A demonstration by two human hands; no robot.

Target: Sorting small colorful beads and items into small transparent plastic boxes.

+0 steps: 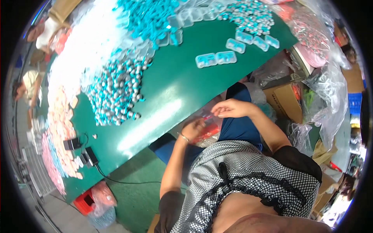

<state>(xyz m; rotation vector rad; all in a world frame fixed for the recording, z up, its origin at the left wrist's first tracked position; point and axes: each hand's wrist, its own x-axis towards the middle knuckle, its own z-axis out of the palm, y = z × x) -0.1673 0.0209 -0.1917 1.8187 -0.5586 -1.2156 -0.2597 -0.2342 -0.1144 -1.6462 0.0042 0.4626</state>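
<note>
On my lap, just below the table edge, rests a clear plastic bag (208, 136) with red content. My left hand (193, 129) is at the bag's left side, its fingers curled against the plastic and closed on it. Over the bag's upper right, my right hand (232, 108) has its fingers bent and pressed together, pointing left. Whatever it may hold at the fingertips is too small to make out. Beyond my hands, on the green table (171, 89), lie two closed clear boxes (216, 59) with turquoise pieces inside.
Several similar filled boxes (252, 40) lie farther right. Piles of turquoise-and-silver parts (116, 91), turquoise pieces (149, 17) and peach pieces (62, 120) cover the far and left table. A cable (120, 180) hangs off the edge. A cardboard box (283, 101) stands at my right.
</note>
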